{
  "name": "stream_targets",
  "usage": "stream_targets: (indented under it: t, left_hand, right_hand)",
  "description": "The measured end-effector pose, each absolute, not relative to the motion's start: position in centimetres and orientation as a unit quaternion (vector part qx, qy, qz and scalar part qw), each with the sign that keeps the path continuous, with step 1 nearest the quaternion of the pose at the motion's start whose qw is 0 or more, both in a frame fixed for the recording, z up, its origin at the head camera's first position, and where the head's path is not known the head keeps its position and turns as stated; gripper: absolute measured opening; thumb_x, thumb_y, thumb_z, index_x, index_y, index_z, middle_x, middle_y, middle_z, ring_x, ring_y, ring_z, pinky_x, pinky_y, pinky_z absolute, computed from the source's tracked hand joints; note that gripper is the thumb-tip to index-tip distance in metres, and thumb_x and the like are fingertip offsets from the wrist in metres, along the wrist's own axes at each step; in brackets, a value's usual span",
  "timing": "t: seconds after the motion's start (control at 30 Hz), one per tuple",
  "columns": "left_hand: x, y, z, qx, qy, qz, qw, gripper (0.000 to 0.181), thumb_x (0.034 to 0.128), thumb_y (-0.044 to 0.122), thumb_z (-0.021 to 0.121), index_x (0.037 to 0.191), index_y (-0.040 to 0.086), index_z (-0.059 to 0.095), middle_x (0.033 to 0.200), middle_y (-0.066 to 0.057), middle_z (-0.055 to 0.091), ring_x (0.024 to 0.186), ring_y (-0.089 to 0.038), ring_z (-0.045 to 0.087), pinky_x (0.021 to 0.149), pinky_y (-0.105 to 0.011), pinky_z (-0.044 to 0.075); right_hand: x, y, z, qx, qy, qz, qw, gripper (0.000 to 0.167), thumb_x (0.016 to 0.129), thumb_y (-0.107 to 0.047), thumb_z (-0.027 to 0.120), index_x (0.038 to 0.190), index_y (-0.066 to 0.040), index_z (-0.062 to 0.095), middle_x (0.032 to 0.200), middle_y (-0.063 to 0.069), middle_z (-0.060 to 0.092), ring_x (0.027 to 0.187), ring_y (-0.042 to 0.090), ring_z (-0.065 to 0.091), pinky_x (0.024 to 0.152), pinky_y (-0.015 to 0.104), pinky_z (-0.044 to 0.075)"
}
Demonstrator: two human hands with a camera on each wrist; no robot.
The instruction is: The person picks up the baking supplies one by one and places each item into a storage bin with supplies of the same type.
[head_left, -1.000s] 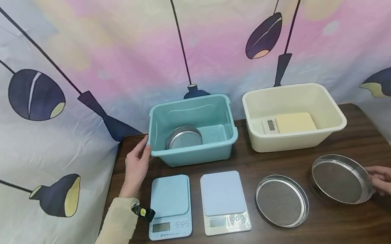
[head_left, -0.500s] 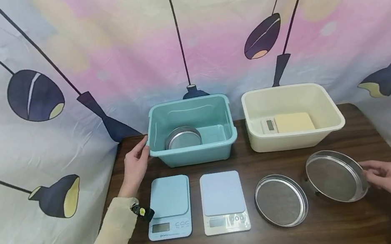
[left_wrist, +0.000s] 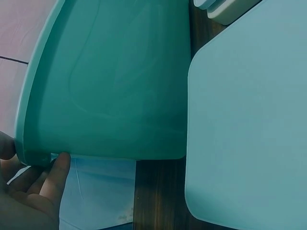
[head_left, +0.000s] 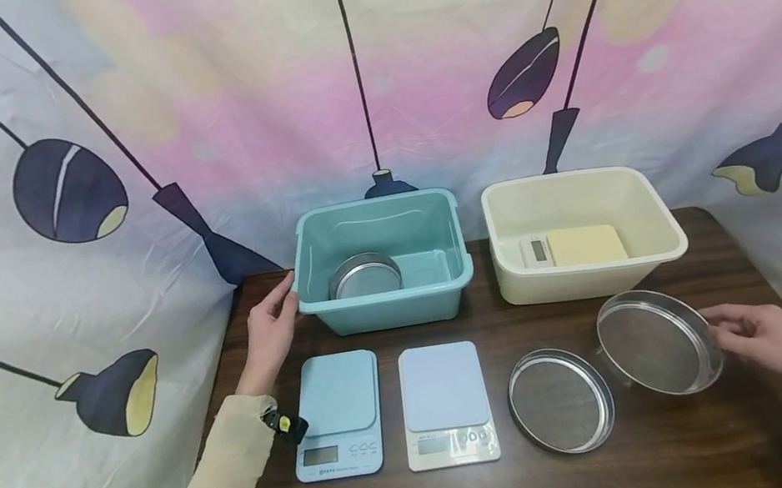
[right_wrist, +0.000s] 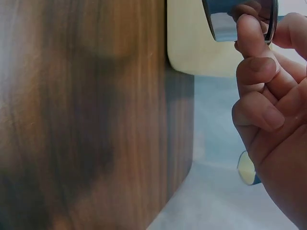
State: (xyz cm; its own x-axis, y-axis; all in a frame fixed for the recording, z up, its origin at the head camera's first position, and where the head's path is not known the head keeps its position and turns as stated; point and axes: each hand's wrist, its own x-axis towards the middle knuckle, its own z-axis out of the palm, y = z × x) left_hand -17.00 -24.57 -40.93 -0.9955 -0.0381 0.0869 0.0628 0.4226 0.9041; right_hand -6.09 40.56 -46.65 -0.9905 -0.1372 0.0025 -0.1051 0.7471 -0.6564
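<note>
My right hand [head_left: 773, 339] pinches the right edge of a round metal sieve [head_left: 654, 341], which is held tilted above the table. In the right wrist view the thumb and fingers [right_wrist: 252, 36] grip the shiny rim [right_wrist: 223, 21], the other fingers curled. A second sieve [head_left: 561, 401] lies flat just left of it. My left hand [head_left: 270, 329] holds the left end of the teal bin [head_left: 387, 298]; the left wrist view shows its fingertips [left_wrist: 60, 165] at the bin's rim [left_wrist: 24, 110]. Inside that bin sits a smaller metal sieve [head_left: 365, 275].
Behind the held sieve stands a cream bin [head_left: 586, 282] with a pale yellow scale [head_left: 587, 246] in it. A blue scale [head_left: 341, 395] and a white scale [head_left: 444, 388] lie side by side in front of the teal bin. A patterned cloth hangs behind the table.
The right hand has lifted its sieve and carried it left and toward the cream bin. The left hand stays at the teal bin.
</note>
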Motion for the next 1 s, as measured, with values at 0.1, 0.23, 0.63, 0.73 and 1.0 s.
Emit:
stream_targets:
  t: [0.1,0.23,0.63,0.73,1.0]
  left_hand:
    - [-17.0,-24.5,-40.8,-0.004,-0.839,-0.542,0.044,0.046,0.1099,0.012,0.049,0.154,0.001,0.047,0.152,-0.024,0.051,0.130,-0.040,0.059,0.099,-0.031,0.057]
    - [-17.0,-24.5,-40.9,-0.003,-0.837,-0.546,0.043,0.046,0.1099,0.012,0.048,0.155,0.001,0.047,0.153,-0.024,0.051,0.130,-0.039,0.059,0.103,-0.040,0.056]
    - [-17.8,-25.0,-42.1,-0.005,-0.830,-0.557,0.042,0.046,0.1103,0.012,0.048,0.155,0.000,0.046,0.154,-0.025,0.049,0.131,-0.040,0.058,0.093,-0.019,0.057]
    - [-18.5,-25.6,-43.5,-0.006,-0.831,-0.554,0.047,0.046,0.1110,0.015,0.048,0.156,0.004,0.046,0.154,-0.022,0.050,0.131,-0.038,0.058,0.097,-0.027,0.057]
    - [-19.1,-26.0,-44.6,-0.010,-0.836,-0.546,0.061,0.046,0.1112,0.020,0.050,0.155,0.008,0.049,0.152,-0.019,0.054,0.128,-0.036,0.061,0.097,-0.031,0.059]
  right_hand:
    - [-6.6,40.2,-46.0,-0.074,0.936,-0.345,0.022,0.028,0.097,-0.001,0.064,0.119,0.015,0.067,0.064,-0.014,0.048,0.057,0.001,0.041,0.045,0.026,0.033]
    - [-7.3,39.8,-45.3,-0.088,0.938,-0.334,0.021,0.026,0.095,0.001,0.064,0.118,0.013,0.068,0.065,-0.014,0.048,0.060,0.000,0.042,0.046,0.024,0.033]
    - [-9.3,38.5,-42.8,-0.134,0.930,-0.342,0.015,0.027,0.092,0.004,0.066,0.118,0.009,0.069,0.067,-0.015,0.054,0.056,0.000,0.042,0.044,0.026,0.032]
    - [-9.7,38.0,-42.1,-0.145,0.930,-0.336,0.010,0.027,0.091,0.005,0.067,0.117,0.008,0.069,0.068,-0.015,0.058,0.057,0.000,0.043,0.045,0.026,0.031]
    - [-11.4,36.9,-40.0,-0.179,0.923,-0.340,-0.014,0.025,0.089,0.006,0.067,0.114,0.005,0.071,0.069,-0.016,0.058,0.056,0.001,0.041,0.043,0.028,0.030]
